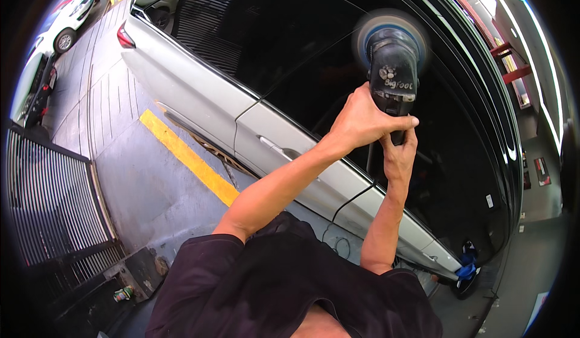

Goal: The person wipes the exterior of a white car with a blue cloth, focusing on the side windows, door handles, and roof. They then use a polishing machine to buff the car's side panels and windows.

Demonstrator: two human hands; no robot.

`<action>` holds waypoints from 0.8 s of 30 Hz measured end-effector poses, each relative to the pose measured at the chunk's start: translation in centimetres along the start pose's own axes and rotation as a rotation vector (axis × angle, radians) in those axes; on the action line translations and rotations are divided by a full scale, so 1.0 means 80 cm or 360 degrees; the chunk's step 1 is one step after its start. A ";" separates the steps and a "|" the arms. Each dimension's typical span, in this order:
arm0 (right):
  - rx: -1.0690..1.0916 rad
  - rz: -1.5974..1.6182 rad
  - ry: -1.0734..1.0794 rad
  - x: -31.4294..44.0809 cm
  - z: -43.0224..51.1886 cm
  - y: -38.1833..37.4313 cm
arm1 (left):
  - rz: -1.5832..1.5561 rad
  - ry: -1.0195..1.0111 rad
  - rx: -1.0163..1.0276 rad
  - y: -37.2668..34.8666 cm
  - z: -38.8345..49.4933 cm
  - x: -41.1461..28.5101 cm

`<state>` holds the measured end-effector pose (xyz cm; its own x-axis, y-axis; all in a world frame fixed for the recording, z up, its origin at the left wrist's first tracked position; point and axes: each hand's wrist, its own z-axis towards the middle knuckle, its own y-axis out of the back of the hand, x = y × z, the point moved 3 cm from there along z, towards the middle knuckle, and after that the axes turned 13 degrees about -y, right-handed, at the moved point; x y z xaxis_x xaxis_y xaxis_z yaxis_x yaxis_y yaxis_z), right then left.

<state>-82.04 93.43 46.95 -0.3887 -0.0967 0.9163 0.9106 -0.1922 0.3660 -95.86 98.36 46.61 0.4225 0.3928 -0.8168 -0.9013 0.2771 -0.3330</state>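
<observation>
A black BigFoot orbital polisher (394,72) is held up against the dark side glass (299,29) of a silver car. Its round pad, with a blue backing plate, is blurred as if spinning. My left hand (364,118) wraps the polisher's body from the left, thumb laid across the handle. Just below it, my right hand (401,150) grips the handle's lower end. From there a black power cord (351,200) runs down past the silver door (281,134) toward the floor. The palms and some fingers are hidden.
A silver door handle (276,147) sticks out below the glass. The side mirror (466,270), with a blue cloth on it, is at lower right. Yellow paint (188,156) stripes the grey floor; a slatted metal gate (54,197) stands left. Other cars (72,16) are parked beyond.
</observation>
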 end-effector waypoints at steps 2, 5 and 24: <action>0.0014 -0.0043 0.0002 -0.007 -0.004 -0.003 | 0.0031 -0.0007 -0.0047 0.003 -0.010 0.009; 0.0056 -0.0041 -0.0037 -0.021 -0.014 -0.012 | 0.0038 0.0057 -0.0104 0.013 -0.032 0.022; 0.0289 -0.0751 0.0008 -0.137 -0.066 -0.108 | -0.0124 0.0261 -0.0516 0.116 -0.192 0.161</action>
<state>-86.36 90.98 32.86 -0.7642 -0.0452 0.6434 0.6449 -0.0433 0.7630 -100.24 92.48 25.75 0.4936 0.2286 -0.8391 -0.8618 -0.0017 -0.5073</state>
